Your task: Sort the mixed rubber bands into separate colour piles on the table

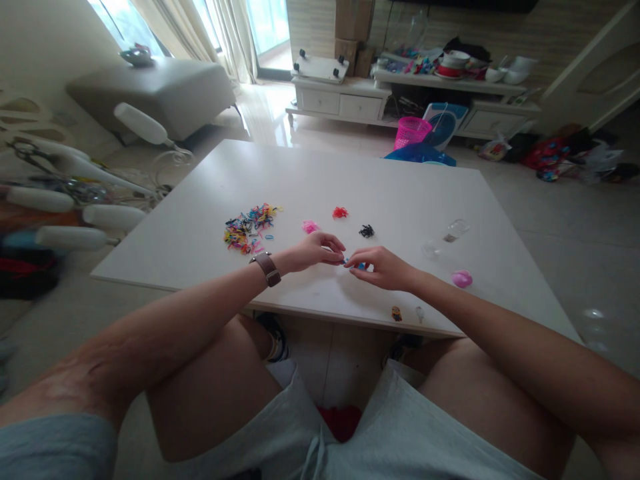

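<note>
My left hand (pixel 323 252), with a brown watch on its wrist, has thumb and fingers pinched together over the table's near middle. Its fingertips almost meet those of my right hand (pixel 377 268), whose thumb and forefinger are also closed. A tiny blue rubber band (pixel 346 261) shows between the two sets of fingertips, partly hidden. More blue bands (pixel 362 266) show behind my right fingers. Just beyond my hands lie small heaps of pink bands (pixel 310 227), red bands (pixel 340 212) and black bands (pixel 367 231). A larger mixed-colour heap of bands (pixel 250 227) spreads to the left.
The white table (pixel 300 167) holds a clear bottle (pixel 456 230) lying on its side, a clear lid-like piece (pixel 430 250) and a pink object (pixel 462 279) at right. Near the front edge lie a small yellow figure (pixel 397 313) and a small clear piece (pixel 419 314).
</note>
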Demonstrator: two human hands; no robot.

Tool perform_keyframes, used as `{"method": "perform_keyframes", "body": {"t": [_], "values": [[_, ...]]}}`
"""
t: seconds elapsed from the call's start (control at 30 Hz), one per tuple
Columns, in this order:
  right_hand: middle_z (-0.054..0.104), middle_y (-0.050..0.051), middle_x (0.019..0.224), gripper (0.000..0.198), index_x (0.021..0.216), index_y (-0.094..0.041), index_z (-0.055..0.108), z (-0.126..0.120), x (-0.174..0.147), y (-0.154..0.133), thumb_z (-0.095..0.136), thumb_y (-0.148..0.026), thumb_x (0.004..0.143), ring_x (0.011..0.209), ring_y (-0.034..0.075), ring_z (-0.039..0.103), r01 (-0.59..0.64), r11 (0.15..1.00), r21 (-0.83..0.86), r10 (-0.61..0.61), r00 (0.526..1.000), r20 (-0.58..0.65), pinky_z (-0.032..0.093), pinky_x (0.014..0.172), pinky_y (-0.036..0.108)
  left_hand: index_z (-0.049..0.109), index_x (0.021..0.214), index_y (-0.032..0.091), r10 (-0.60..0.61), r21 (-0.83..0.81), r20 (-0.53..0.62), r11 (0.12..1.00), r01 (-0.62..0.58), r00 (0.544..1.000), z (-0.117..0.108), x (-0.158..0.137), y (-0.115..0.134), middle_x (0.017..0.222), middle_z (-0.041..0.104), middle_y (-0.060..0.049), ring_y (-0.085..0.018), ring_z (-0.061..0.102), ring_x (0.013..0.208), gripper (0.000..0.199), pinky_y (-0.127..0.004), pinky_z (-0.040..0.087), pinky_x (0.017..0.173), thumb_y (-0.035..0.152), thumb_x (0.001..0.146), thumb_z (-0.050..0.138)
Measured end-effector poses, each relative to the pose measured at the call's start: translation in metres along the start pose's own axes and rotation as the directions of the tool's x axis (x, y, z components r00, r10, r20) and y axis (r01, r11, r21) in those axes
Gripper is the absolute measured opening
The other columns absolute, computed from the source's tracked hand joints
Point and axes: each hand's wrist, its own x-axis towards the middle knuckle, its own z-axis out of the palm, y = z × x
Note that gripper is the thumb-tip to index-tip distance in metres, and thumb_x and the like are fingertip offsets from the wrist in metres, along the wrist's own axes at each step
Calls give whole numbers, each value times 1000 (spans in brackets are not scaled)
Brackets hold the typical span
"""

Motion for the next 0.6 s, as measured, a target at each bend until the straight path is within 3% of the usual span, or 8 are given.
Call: {"method": "perform_keyframes", "body": {"t": [0.2,0.4,0.5,0.6], "values": [[74,7,89,16,91,-18,77,-7,-1,15,61,-21,89,76,16,66,-76,990,-116,78,997,11,50,70,27,72,85,12,-27,-4,-52,1000,27,998,-18,5,6,81,70,-6,-19,73,78,36,-40,60,87,31,63,93],[74,6,87,16,88,-18,77,-11,-4,34,62,-21,86,77,16,65,-147,973,-175,155,987,31,46,70,26,72,86,12,-2,96,-238,995,25,971,-70,4,25,83,73,-9,-18,72,78,37,-39,59,85,31,61,91],[75,5,86,16,87,-19,77,-10,-5,38,61,-20,86,75,16,64,-140,968,-210,153,987,48,44,70,26,73,86,13,77,203,-382,979,3,921,-104,-6,34,81,72,-8,-19,71,79,37,-37,58,82,33,60,90],[75,5,85,18,88,-19,78,-11,-5,39,61,-21,86,74,17,64,-134,964,-232,153,986,67,44,68,26,73,83,12,117,313,-537,947,69,836,-135,-19,36,76,72,-7,-19,70,73,37,-33,57,74,33,56,89]]}}
